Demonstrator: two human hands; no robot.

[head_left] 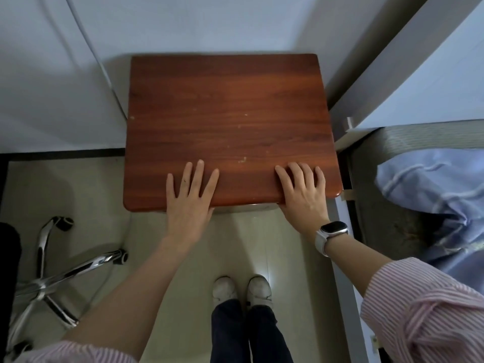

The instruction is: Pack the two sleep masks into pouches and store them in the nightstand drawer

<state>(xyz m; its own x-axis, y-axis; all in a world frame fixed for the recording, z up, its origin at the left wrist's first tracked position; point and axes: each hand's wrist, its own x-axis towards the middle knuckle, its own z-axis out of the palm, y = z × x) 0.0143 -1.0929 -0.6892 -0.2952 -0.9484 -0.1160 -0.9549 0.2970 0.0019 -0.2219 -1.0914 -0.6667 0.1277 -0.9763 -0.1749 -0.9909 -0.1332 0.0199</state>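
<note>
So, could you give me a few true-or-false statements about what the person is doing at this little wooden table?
1. Both hands lie flat on the nightstand top. True: the left hand and the right hand rest at its near edge.
2. A sleep mask lies on the wood. False: no mask or pouch shows anywhere.
3. The watch is on the left wrist. False: it is on the right wrist.
4. A chrome chair base stands on the floor to the left. True.
5. The drawer is pulled wide open. False: no open drawer shows.
</note>
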